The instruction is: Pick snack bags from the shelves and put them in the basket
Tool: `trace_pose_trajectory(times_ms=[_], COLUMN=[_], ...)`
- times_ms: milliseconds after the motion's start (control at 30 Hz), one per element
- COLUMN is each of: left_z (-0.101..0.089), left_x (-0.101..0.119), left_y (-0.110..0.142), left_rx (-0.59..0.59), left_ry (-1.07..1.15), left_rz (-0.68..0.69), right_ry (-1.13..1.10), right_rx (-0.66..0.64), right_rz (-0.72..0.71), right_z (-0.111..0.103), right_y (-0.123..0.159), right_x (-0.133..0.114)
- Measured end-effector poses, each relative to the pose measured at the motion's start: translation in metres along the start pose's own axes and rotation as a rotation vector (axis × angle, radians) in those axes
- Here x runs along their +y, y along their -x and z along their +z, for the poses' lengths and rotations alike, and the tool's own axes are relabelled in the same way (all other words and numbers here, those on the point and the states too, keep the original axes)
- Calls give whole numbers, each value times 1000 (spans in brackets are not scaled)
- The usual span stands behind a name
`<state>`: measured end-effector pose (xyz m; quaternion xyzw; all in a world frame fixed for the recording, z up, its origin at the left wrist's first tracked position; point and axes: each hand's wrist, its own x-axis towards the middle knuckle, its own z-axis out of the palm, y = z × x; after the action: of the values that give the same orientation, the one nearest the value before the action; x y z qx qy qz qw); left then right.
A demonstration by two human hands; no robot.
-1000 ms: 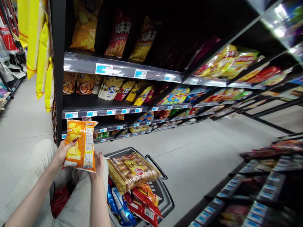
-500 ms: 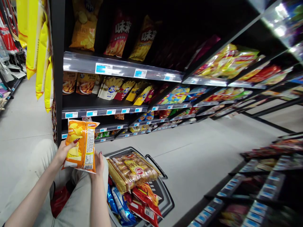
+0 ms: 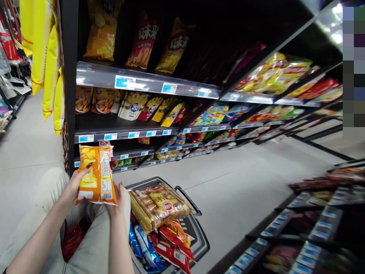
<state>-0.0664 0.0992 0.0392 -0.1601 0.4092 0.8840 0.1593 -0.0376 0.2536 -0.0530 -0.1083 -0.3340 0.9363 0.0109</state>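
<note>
An orange bag of chips (image 3: pixel 95 175) is upright in front of my knees, its printed back with barcode facing me. My left hand (image 3: pixel 74 186) is closed on the bag's left side, thumb with a dark red nail across the front. At the lower right edge, my right hand (image 3: pixel 118 199) supports the bag; most of its fingers are hidden behind it. To the right of my legs stands a dark shopping basket (image 3: pixel 203 238). In it lie a large pack of small bread rolls (image 3: pixel 159 203), red snack bags (image 3: pixel 173 253) and blue snack bags (image 3: pixel 146 247).
Ahead, a black shelf unit (image 3: pixel 148 82) carries several snack bags above price tags. Yellow bags (image 3: pixel 51 72) hang at its left end. Grey floor (image 3: pixel 225 182) runs along the aisle to another shelf (image 3: pixel 285 232) at lower right. A pixelated block covers the upper right corner.
The chip bag has turned slightly and tipped a little to the left in my hands. My hands, the basket and the shelves stay nearly where they were.
</note>
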Motion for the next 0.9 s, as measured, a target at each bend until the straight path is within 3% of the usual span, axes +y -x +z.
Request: trace_pose_trajectory(times_ms=[200,367,900], left_z=[1,0,-6], left_x=[-4,-9,-11], left_y=[-7,-11,-15], left_rx=[13,-1,-10], left_ry=[81,147,62], left_rz=[-192,-256,-190], right_ry=[-12,-29,-37], right_rx=[9,27,2], right_rz=[-6,-12,-27], right_z=[-2,-10,-4], right_y=[-1,-7,-6], right_x=[2,7,7])
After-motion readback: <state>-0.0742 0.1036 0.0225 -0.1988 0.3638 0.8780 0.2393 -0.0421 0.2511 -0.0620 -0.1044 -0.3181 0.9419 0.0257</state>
